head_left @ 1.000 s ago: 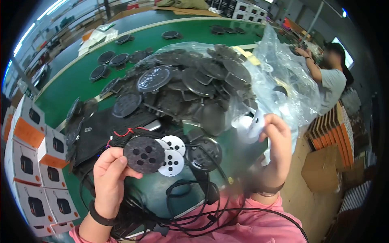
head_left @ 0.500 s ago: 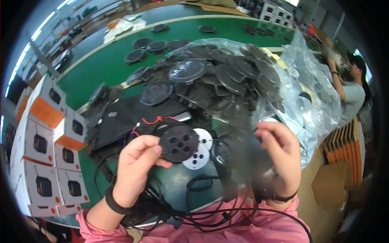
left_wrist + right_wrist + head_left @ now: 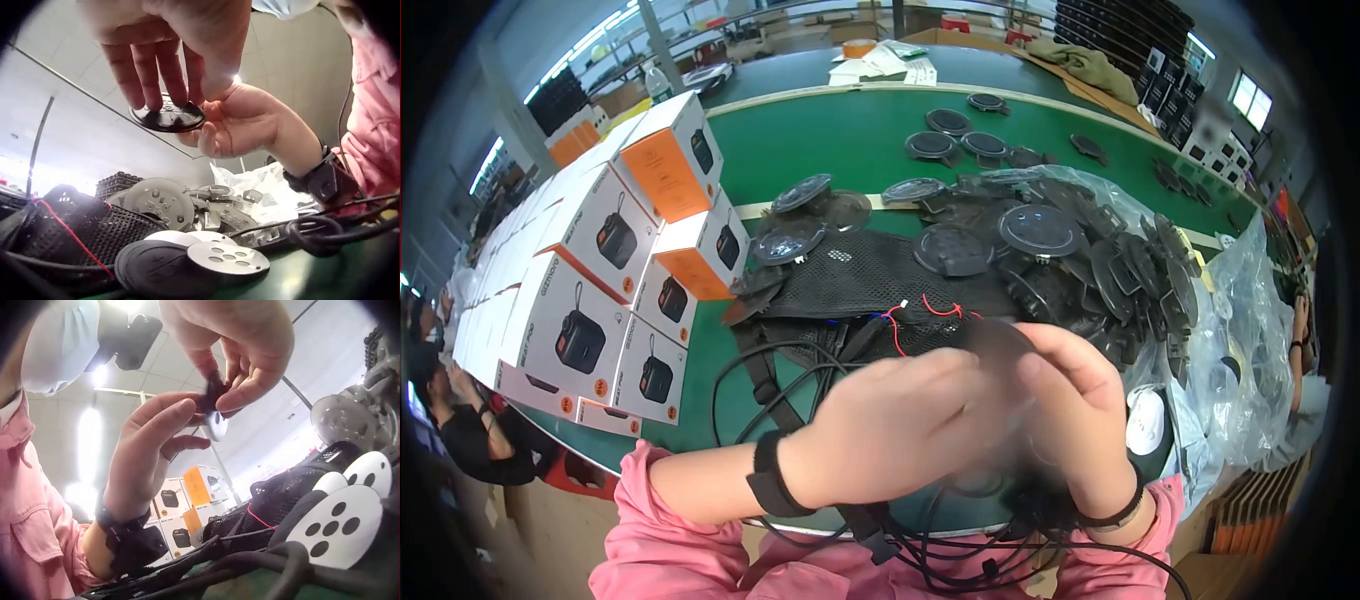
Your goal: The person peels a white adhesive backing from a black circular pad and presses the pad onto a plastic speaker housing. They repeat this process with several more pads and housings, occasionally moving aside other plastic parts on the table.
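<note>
In front of my chest both hands come together on a black disc (image 3: 167,119), which is blurred in the head view. My left hand (image 3: 900,425) reaches across from the left, its fingertips on the disc's face and thumb at its rim. My right hand (image 3: 1085,405) pinches the disc's edge between thumb and fingers. A rounded white surface (image 3: 218,427) shows just under the pinch in the right wrist view. Below on the table lie white discs with holes (image 3: 228,257), overlapping a black disc with holes (image 3: 156,269). More white discs (image 3: 1145,420) lie beyond my right hand.
Black round parts (image 3: 1090,240) are heaped behind the hands, beside a clear plastic bag (image 3: 1240,330). White-and-orange product boxes (image 3: 600,260) are stacked at the left. A black mesh bag (image 3: 840,275) and loose black cables (image 3: 940,545) lie close by. People are at both sides.
The head view has swung left. My right hand has let go of the white disc. My left hand has carried the black disc over to my right hand, which now pinches it too.
</note>
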Demonstrator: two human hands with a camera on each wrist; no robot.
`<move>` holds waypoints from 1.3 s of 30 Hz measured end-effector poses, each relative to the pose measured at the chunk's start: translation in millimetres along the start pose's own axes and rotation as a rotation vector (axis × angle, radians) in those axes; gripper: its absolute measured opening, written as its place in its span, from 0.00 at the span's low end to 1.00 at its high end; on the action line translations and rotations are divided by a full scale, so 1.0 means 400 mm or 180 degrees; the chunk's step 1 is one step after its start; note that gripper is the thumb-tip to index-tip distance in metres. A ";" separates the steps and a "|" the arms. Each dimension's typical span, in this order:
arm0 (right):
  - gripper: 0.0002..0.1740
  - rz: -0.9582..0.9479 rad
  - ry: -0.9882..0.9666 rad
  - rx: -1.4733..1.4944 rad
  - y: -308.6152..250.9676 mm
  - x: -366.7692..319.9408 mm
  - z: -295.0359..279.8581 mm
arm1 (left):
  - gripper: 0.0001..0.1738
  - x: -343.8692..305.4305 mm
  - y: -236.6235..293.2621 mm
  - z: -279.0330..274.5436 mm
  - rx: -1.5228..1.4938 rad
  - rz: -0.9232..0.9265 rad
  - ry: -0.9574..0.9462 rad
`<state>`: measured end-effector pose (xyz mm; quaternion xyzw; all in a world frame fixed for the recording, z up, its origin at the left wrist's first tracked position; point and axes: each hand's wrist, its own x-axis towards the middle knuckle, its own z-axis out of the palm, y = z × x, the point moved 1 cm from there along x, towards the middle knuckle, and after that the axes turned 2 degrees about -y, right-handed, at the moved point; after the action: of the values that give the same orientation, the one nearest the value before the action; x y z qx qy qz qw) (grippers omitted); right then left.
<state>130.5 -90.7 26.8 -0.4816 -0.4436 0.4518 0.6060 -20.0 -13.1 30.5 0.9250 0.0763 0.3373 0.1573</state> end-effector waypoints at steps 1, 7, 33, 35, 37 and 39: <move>0.14 0.0082 0.0068 0.0254 0.014 0.011 -0.003 | 0.12 0.009 -0.006 -0.021 0.0269 0.0043 -0.0118; 0.16 0.0269 0.0314 0.1155 0.080 0.032 -0.035 | 0.11 0.034 -0.203 -0.158 0.0927 -0.1350 -0.0065; 0.15 -0.0029 -0.0250 0.1607 0.049 0.009 -0.062 | 0.13 0.001 -0.178 -0.178 0.0950 0.0787 0.0109; 0.13 -0.0061 -0.0834 0.2180 0.065 0.014 -0.090 | 0.12 -0.004 -0.165 -0.158 0.0537 0.0904 0.0240; 0.13 -0.0131 -0.0716 0.2097 0.065 0.013 -0.080 | 0.10 -0.007 -0.162 -0.138 0.0009 0.0948 0.0280; 0.13 0.0029 -0.0869 0.1984 0.059 0.009 -0.085 | 0.10 -0.010 -0.145 -0.103 -0.0728 0.0521 0.0399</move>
<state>161.6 -90.5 -0.8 -0.2102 -0.3591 0.6286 0.6571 -51.7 50.1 38.0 0.8813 -0.0286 0.4126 0.2285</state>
